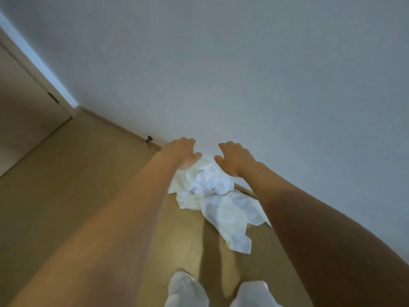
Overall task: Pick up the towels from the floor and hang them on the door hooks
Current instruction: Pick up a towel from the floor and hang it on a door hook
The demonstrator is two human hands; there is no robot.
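Observation:
A crumpled heap of white towels [218, 200] lies on the wooden floor against the foot of a white wall. Both my arms stretch forward and down over it. My left hand [182, 152] hovers above the heap's far left end, fingers relaxed and holding nothing. My right hand [234, 158] hovers above the heap's far right part, fingers spread loosely, also holding nothing. Neither hand plainly touches the cloth. No door hooks are in view.
A door [24, 103] with a hinge stands at the left, beside the wall corner. A small dark doorstop [148, 139] sits at the baseboard left of the heap. My two white-clad feet [188, 291] stand on the wooden floor [77, 173] at the bottom.

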